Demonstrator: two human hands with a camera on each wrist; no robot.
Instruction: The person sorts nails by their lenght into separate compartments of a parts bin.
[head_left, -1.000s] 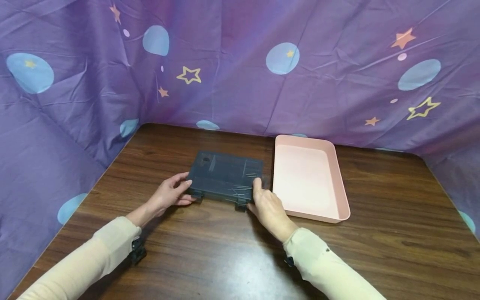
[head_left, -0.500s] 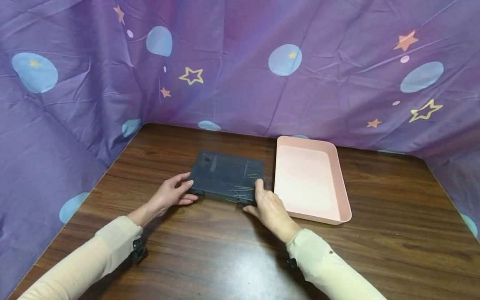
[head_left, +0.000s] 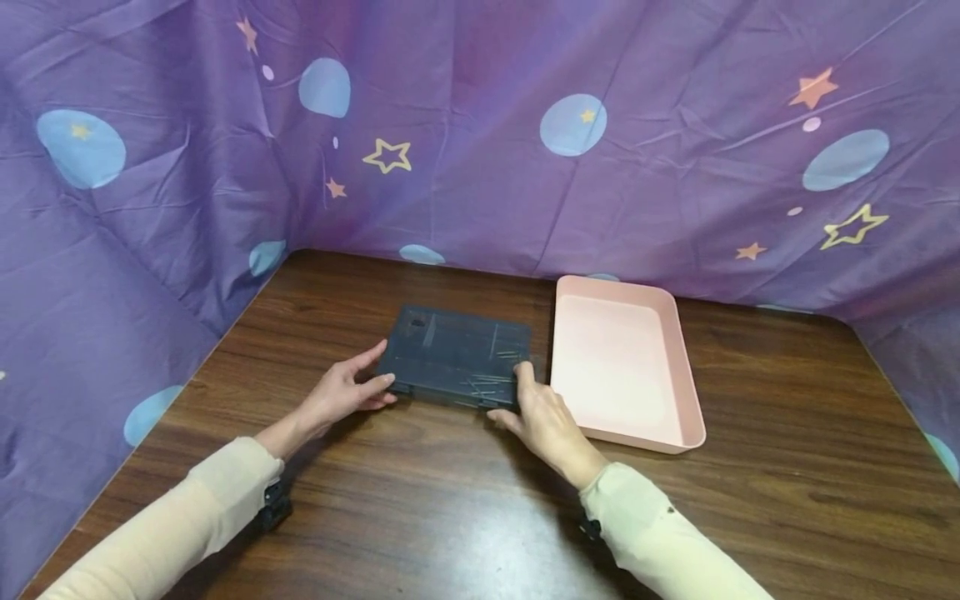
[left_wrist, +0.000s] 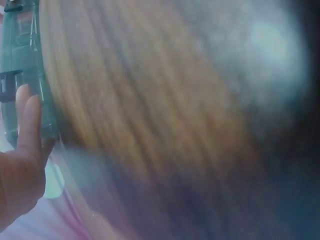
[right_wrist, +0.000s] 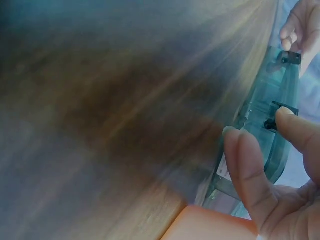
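A flat, dark translucent storage box [head_left: 450,358] with a lid lies on the table. Thin straight pieces [head_left: 487,385] show through its right part. At the front left corner my left hand [head_left: 341,393] holds the box, thumb at the lid edge and other fingers along the front and side. My right hand [head_left: 551,421] grips the front right corner. In the right wrist view its thumb touches a black latch [right_wrist: 285,107], with fingers along the opposite face. A second latch [left_wrist: 8,86] sits near my left fingertips in the left wrist view. The latches lie up against the front wall.
A shallow pink tray [head_left: 686,392] stands just right of the box, close to my right hand. The brown wooden table [head_left: 420,517] ends at a purple curtain [head_left: 480,192] with stars and blue shapes, behind and on both sides.
The two front latches stuck out at first and now lie against the box. My left index finger has spread a little from the thumb. The tray and box stay in place.
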